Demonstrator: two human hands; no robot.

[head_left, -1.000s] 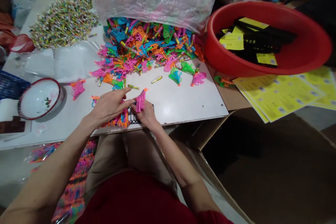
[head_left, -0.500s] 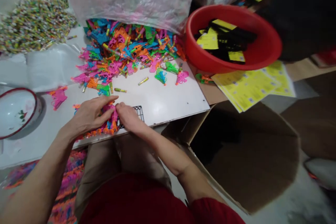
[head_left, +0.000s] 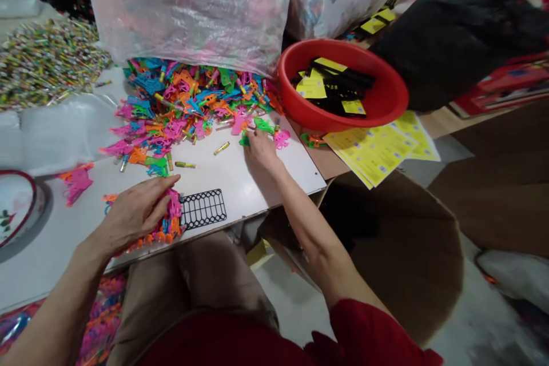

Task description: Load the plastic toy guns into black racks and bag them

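Note:
At the table's front edge my left hand (head_left: 135, 211) curls over a row of pink and orange toy guns (head_left: 174, 209), its thumb and fingers closed around the end ones. The row stands on a black plastic grid (head_left: 203, 209), whose right part lies bare on the table. My right hand (head_left: 261, 151) is farther out to the right, its fingers closed on a green toy gun (head_left: 244, 139) that they mostly hide. Just beyond it are another green toy gun (head_left: 263, 125) and a pink one (head_left: 282, 138).
Behind is a heap of coloured toy guns (head_left: 184, 103) below a translucent sack (head_left: 189, 11). A red basin (head_left: 343, 117) holds black pieces with yellow labels, beside yellow printed sheets (head_left: 373, 151). An enamel bowl (head_left: 32, 206) stands left; an open carton (head_left: 407, 251) is below right.
My right hand has left the row and the grid, moving right and away to the green toy gun. My left hand stays on the row. The view has shifted.

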